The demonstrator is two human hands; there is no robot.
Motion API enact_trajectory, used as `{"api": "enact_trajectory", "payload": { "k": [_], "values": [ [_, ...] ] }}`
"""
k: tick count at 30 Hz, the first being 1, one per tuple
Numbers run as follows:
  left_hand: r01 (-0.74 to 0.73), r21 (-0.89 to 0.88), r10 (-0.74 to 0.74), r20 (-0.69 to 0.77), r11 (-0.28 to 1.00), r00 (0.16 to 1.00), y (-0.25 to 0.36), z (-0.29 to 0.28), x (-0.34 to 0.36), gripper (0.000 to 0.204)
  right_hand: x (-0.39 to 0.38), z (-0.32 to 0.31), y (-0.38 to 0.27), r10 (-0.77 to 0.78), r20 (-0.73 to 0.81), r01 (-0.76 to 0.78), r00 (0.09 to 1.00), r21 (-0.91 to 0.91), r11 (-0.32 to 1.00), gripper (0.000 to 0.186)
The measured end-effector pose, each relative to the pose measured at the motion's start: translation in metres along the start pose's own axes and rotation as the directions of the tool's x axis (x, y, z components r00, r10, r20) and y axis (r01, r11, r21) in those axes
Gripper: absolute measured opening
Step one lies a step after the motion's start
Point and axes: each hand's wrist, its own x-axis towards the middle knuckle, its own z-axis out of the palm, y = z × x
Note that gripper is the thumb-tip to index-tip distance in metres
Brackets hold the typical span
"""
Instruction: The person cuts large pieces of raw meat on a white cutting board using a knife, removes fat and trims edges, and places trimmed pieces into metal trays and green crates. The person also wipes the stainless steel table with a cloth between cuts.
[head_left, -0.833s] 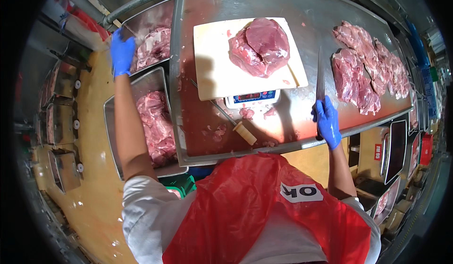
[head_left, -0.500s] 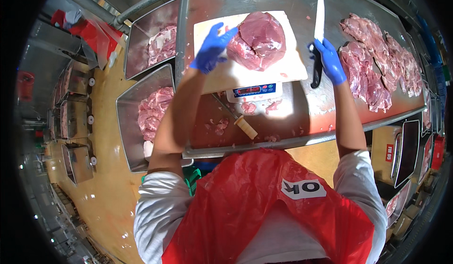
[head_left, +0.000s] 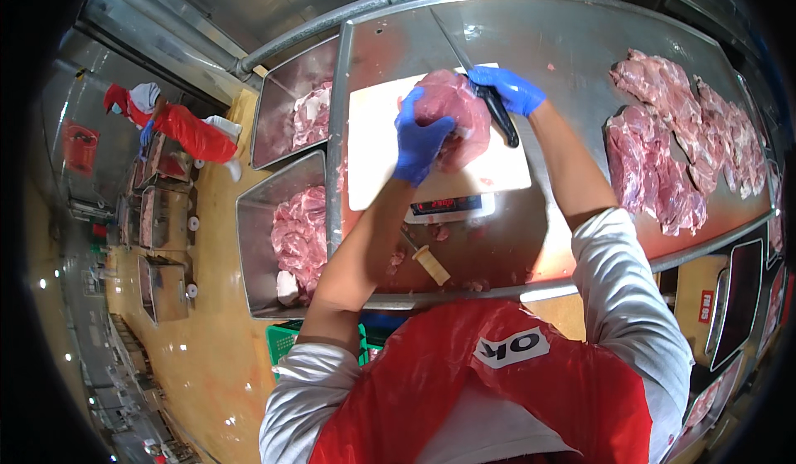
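Observation:
On a white cutting board (head_left: 373, 132) rests a large chunk of raw meat (head_left: 464, 124). My left hand (head_left: 420, 138), in a blue glove, grips its left side with thumb and fingers spread around it. At the meat's far right edge, my blue-gloved right hand (head_left: 512, 92) holds a knife (head_left: 499, 117) with a black handle. The blade slants away to the far left and the handle end points back toward me. The board covers part of a scale (head_left: 464, 207), whose display shows at the near edge.
A tool with a pale yellow handle (head_left: 431, 267) and meat scraps lie on the metal table (head_left: 572, 58). Large meat slabs (head_left: 655, 161) spread at the right. Metal bins of meat (head_left: 245, 240) stand at the left. Farther left, a person in a red apron (head_left: 192, 132) stands beside carts.
My left hand has moved right onto the meat and gripped it. My right hand has brought the knife left to the meat, its blade tilting leftward. A person at far left shows more fully.

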Motion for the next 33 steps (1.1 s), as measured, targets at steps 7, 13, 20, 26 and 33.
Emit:
{"api": "enact_trajectory", "payload": {
  "k": [7,13,20,26,33],
  "values": [
    [0.16,-0.074,-0.125,0.34,0.984,0.932,0.022,-0.076,0.038,0.069,-0.064,0.058,0.02,-0.07,-0.181,0.037,0.981,-0.18,0.983,0.03],
    [-0.562,0.516,0.396,0.402,0.647,0.825,0.043,-0.086,0.013,0.04,-0.091,0.076,0.038,-0.341,-0.463,0.017,0.818,-0.573,0.819,0.024],
    [-0.818,0.527,0.684,0.511,0.231,0.521,0.043,-0.072,0.035,0.014,-0.052,0.149,0.009,-0.131,-0.427,-0.078,0.895,-0.438,0.895,0.025],
    [-0.754,0.512,0.6,0.47,0.411,0.647,0.041,-0.081,0.033,0.017,-0.029,0.155,-0.002,-0.087,-0.378,-0.155,0.922,-0.565,0.81,0.027],
    [-0.475,0.503,0.389,0.274,0.722,0.88,0.039,-0.089,0.03,0.017,-0.112,0.195,0.049,0.028,-0.259,-0.219,0.965,-0.746,0.629,0.029]
  ]
}}
